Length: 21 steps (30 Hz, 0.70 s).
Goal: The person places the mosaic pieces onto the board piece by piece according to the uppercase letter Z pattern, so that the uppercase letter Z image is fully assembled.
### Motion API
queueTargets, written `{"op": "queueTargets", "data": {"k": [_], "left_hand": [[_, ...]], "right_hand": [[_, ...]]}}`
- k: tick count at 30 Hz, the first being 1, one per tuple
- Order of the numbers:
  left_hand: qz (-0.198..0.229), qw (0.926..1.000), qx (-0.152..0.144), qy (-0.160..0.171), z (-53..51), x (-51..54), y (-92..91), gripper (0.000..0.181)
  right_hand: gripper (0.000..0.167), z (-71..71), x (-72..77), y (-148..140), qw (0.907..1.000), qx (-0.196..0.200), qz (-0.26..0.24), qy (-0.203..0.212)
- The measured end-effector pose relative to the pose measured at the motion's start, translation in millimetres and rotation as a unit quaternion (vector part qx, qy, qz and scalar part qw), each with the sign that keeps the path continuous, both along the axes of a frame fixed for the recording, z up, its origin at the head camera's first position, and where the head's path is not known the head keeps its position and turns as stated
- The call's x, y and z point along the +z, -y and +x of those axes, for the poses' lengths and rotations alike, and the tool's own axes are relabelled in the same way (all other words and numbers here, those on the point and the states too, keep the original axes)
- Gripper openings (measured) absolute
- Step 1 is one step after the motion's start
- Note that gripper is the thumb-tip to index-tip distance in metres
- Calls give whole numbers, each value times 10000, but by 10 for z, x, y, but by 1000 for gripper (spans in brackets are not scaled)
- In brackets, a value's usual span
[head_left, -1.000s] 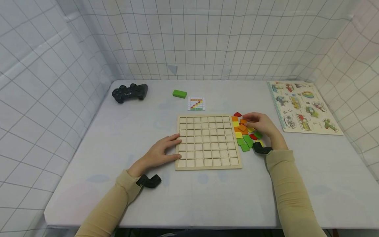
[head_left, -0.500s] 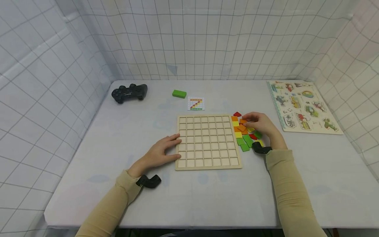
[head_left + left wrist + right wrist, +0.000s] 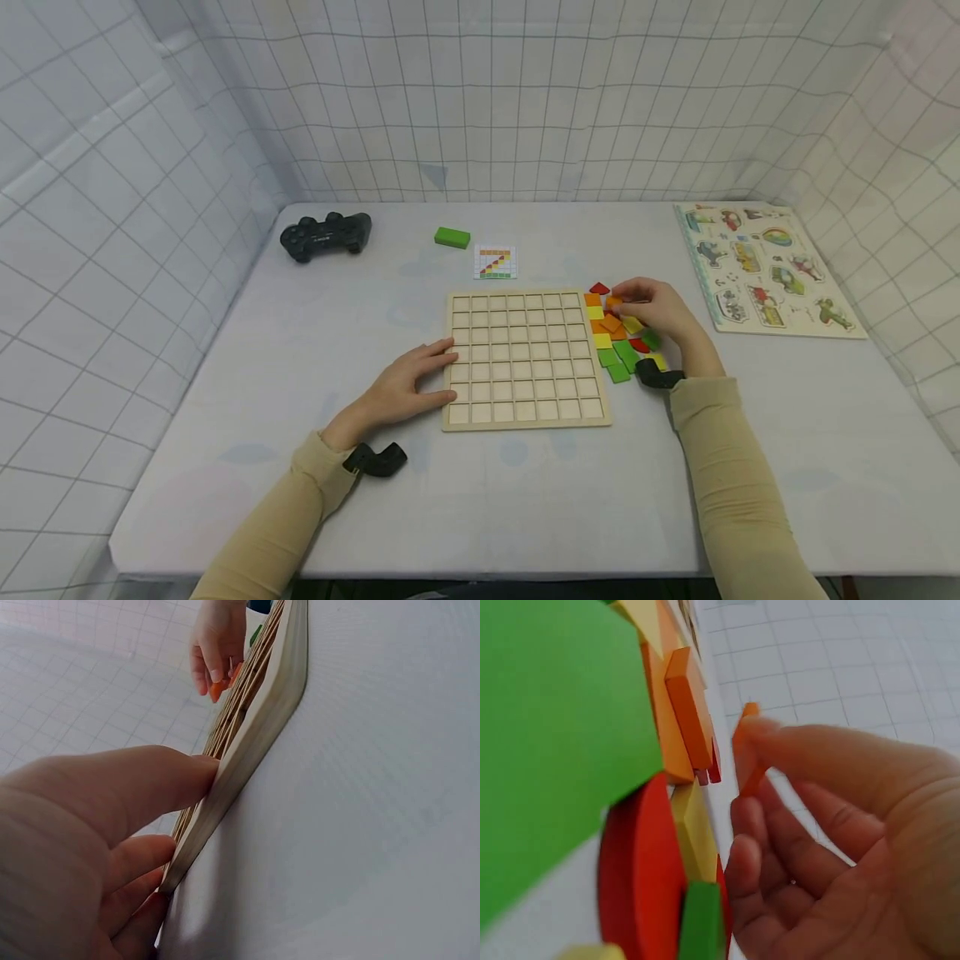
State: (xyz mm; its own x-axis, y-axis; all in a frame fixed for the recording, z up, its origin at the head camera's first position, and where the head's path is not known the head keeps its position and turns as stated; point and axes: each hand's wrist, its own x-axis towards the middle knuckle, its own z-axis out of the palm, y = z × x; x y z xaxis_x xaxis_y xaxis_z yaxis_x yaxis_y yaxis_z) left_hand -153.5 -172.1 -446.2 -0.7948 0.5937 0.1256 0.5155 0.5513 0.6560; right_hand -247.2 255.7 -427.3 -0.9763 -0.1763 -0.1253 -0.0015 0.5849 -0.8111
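A wooden grid board (image 3: 527, 429) lies flat in the middle of the table, its square cells bare. My left hand (image 3: 405, 385) rests at its left edge, with thumb and fingertips touching the frame and fingers spread. Beyond the board's right side, my right hand (image 3: 662, 312) pinches an orange tile (image 3: 748, 746) between thumb and fingers, held just above the pile. Around and below it lie loose tiles: orange tiles (image 3: 690, 709), yellow tiles (image 3: 603, 341), green tiles (image 3: 618, 372) and red pieces (image 3: 599, 288). Part of the pile is hidden by my right hand and wrist camera.
Behind the board lie a pattern card (image 3: 495, 262) with a coloured zigzag and a green block (image 3: 452, 237). A black game controller (image 3: 326, 236) sits at the back left. A picture puzzle board (image 3: 772, 275) occupies the back right. Grid-patterned cloth walls surround the table.
My right hand has lifted very slightly, with the orange tile between its fingers. The left hand stays on the board's edge. The head view has shifted a little.
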Motion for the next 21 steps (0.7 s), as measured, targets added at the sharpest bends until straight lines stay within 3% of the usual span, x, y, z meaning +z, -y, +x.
{"op": "queueTargets", "data": {"k": [10, 21], "left_hand": [[6, 10000, 20, 2, 4, -8, 13, 61], [63, 10000, 2, 44, 9, 11, 7, 61]], "right_hand": [[41, -3, 303, 326, 9982, 329, -494, -104], [35, -93, 529, 969, 9882, 894, -1200, -330]]}}
